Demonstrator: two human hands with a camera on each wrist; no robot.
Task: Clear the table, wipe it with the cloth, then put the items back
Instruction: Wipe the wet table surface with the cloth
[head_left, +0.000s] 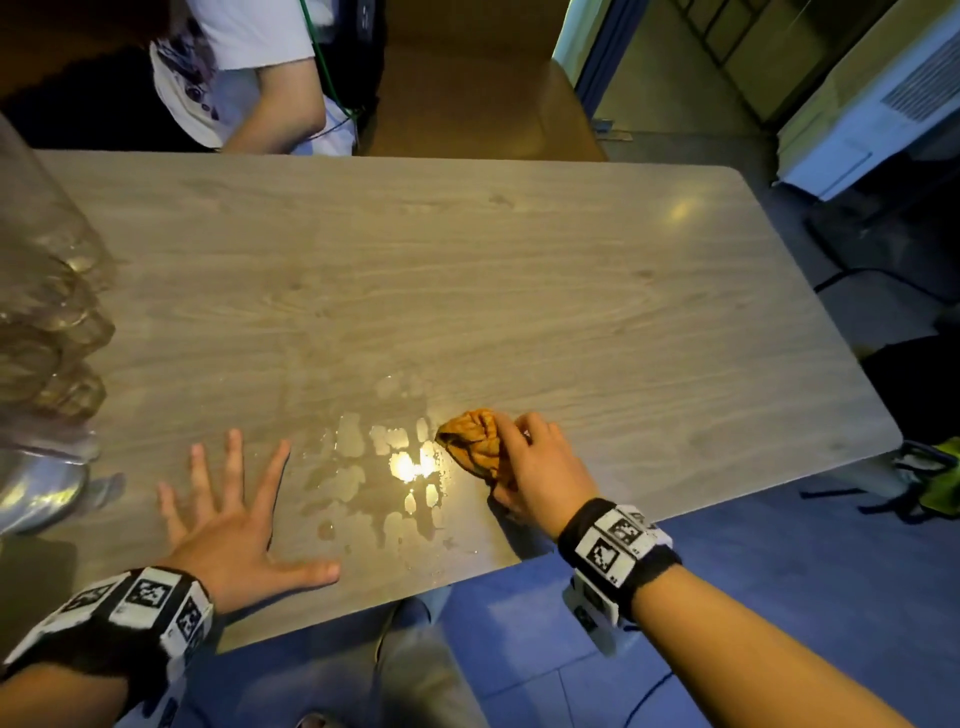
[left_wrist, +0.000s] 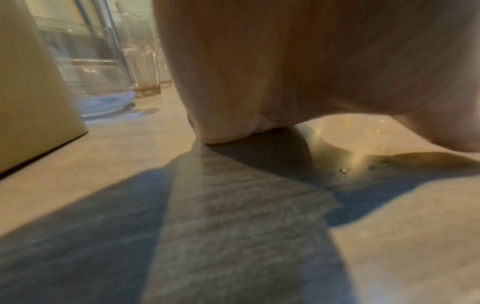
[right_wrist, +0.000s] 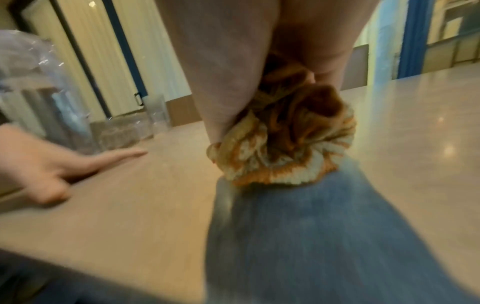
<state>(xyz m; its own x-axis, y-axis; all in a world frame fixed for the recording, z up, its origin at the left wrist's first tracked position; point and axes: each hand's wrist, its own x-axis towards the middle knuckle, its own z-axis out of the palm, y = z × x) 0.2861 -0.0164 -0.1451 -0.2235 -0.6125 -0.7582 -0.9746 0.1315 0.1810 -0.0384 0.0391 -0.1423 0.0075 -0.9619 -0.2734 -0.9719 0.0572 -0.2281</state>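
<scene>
Right hand (head_left: 540, 467) at 5 o'clock on the grey wood-grain laminate table (head_left: 519, 291): fingers curled tight around a crumpled orange-and-cream striped cloth (head_left: 475, 441), thumb under the bundle. Cloth bunched into a ball, pressed on the tabletop near the front edge; confirmed in right wrist view (right_wrist: 285, 144), lower folds touching the surface.

Left hand (head_left: 236, 525) at 7 o'clock: flat on the table, palm down, fingers straight and spread wide, holding nothing. Left wrist view shows the heel of the palm touching the surface.

Patchy wet film of spilled liquid (head_left: 374, 473) between the two hands, just beside the cloth at its 9 o'clock, with a bright lamp reflection in it.

Cluster of clear drinking glasses (head_left: 47, 332) at 9 o'clock along the left edge; large clear glass vessel (head_left: 36, 488) nearest, close to the left hand at its 10 o'clock.

Second person in a white T-shirt (head_left: 249, 47) at 11 o'clock beyond the far edge.
</scene>
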